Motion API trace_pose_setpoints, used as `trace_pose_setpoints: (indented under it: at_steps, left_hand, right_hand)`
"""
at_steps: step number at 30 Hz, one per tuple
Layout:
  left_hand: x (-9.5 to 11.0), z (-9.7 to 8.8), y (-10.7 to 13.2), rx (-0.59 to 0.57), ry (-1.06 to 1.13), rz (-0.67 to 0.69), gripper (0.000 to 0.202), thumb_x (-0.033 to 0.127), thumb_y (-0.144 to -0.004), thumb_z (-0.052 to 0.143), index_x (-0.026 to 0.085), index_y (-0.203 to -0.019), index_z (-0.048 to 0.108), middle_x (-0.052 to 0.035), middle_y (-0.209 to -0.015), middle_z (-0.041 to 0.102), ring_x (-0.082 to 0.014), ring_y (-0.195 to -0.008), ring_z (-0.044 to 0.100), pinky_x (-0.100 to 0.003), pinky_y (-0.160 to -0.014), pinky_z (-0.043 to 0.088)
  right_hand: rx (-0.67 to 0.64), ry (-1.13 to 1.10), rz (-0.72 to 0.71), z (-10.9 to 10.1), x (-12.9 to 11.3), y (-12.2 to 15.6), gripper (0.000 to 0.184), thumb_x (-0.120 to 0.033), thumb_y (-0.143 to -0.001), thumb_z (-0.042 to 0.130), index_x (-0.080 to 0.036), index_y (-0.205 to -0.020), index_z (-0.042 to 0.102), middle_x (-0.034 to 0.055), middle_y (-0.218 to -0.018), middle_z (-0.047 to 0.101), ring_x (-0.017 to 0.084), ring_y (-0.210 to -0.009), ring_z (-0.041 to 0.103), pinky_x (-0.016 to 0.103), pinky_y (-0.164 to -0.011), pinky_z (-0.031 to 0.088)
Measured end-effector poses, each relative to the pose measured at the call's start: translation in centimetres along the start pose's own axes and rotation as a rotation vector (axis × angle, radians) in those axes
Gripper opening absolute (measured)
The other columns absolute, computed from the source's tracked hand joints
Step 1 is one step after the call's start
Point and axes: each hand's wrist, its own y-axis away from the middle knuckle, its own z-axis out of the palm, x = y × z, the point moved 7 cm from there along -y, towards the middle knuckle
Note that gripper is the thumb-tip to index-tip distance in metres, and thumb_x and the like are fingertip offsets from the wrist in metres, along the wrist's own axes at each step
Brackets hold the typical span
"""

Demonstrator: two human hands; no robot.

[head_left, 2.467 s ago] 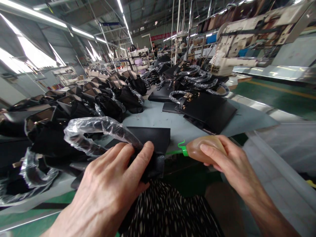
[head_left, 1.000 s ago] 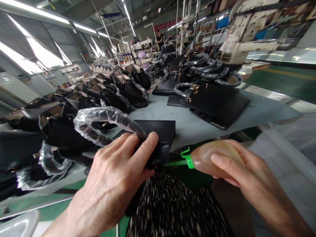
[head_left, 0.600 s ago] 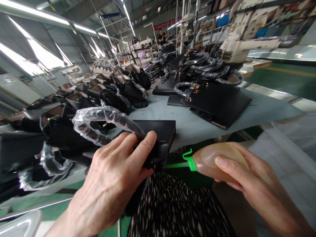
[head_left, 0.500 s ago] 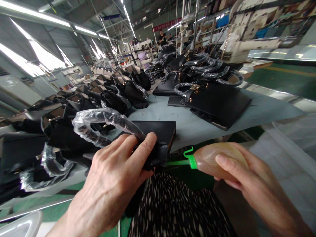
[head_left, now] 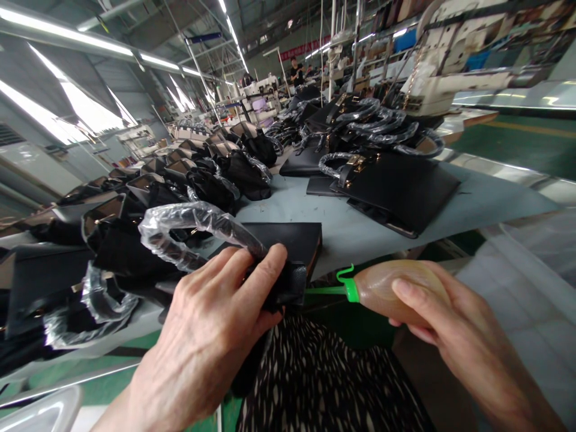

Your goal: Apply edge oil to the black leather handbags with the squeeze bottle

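Observation:
My left hand is closed on the near edge of a black handbag at the front of the table. The bag's handle, wrapped in clear plastic, arches up beyond my knuckles. In my right hand is a squeeze bottle of amber liquid, lying on its side with the thumb on top. Its green nozzle points left, and the tip meets or goes behind the bag's edge; exact contact is hidden.
Rows of black handbags stand along the left. Another black handbag lies flat at the right on the grey tabletop, with a pile of bags behind it. A sewing machine stands at the back right. A person is far off.
The view has shifted slightly. Both hands keep their grips, and the bottle's nozzle stays at the bag's edge with hardly any movement.

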Motion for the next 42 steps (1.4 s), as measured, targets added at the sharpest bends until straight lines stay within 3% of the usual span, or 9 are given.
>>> trace_pose_setpoints:
  at_steps: [12, 18, 25, 29, 33, 42]
  left_hand:
    - [0.0, 0.0, -0.3, 0.017, -0.006, 0.002, 0.04, 0.017, -0.089, 0.049, 0.016, -0.129, 0.044, -0.003, -0.082, 0.051, -0.0173, -0.074, 0.052, -0.026, -0.058, 0.041]
    - [0.0, 0.1, -0.2, 0.019, 0.007, 0.012, 0.039, 0.018, -0.09, 0.048, 0.015, -0.129, 0.044, -0.0032, -0.083, 0.052, -0.0174, -0.073, 0.051, -0.027, -0.058, 0.041]
    - [0.1, 0.0, -0.1, 0.017, 0.014, 0.012, 0.041, 0.019, -0.089, 0.05, 0.014, -0.129, 0.044, -0.0031, -0.083, 0.051, -0.0178, -0.073, 0.051, -0.027, -0.058, 0.041]
    - [0.2, 0.1, -0.1, 0.006, 0.025, 0.008, 0.043, 0.017, -0.088, 0.05, 0.014, -0.13, 0.042, -0.0031, -0.084, 0.05, -0.0176, -0.073, 0.05, -0.027, -0.058, 0.04]
    - [0.1, 0.0, -0.1, 0.014, 0.02, 0.004, 0.043, 0.017, -0.088, 0.05, 0.013, -0.13, 0.043, -0.0035, -0.084, 0.05, -0.0182, -0.074, 0.05, -0.028, -0.058, 0.04]
    - [0.0, 0.1, 0.0, 0.015, 0.032, 0.005, 0.045, 0.017, -0.088, 0.05, 0.014, -0.132, 0.041, -0.0046, -0.085, 0.05, -0.0185, -0.075, 0.049, -0.027, -0.059, 0.04]
  right_hand:
    - [-0.023, 0.005, -0.05, 0.3, -0.1, 0.7, 0.052, -0.069, -0.066, 0.065, -0.023, -0.09, 0.06, 0.0039, -0.08, 0.068, 0.025, -0.068, 0.064, 0.029, -0.055, 0.052]
    - [0.047, -0.011, 0.012, -0.3, 0.7, 1.0, 0.059, -0.069, -0.064, 0.066, -0.025, -0.101, 0.059, 0.0035, -0.083, 0.069, 0.026, -0.067, 0.065, 0.027, -0.052, 0.051]
    - [-0.036, -0.044, 0.046, -0.6, 2.2, 0.1, 0.06, -0.067, -0.06, 0.072, -0.025, -0.101, 0.06, 0.0048, -0.088, 0.069, 0.028, -0.072, 0.066, 0.028, -0.054, 0.055]
    - [-0.045, 0.038, -0.032, -0.8, 2.0, -0.4, 0.057, -0.069, -0.064, 0.068, -0.025, -0.099, 0.061, 0.005, -0.087, 0.068, 0.03, -0.073, 0.066, 0.033, -0.058, 0.056]
    - [0.033, 0.138, -0.105, -1.4, 1.4, -0.5, 0.055, -0.07, -0.068, 0.065, -0.025, -0.099, 0.061, 0.0039, -0.091, 0.068, 0.032, -0.08, 0.065, 0.036, -0.062, 0.057]
    - [0.203, 0.319, -0.385, -1.5, -1.7, -0.2, 0.043, -0.064, -0.076, 0.056, -0.023, -0.091, 0.058, 0.0004, -0.077, 0.065, 0.022, -0.066, 0.061, 0.029, -0.054, 0.049]
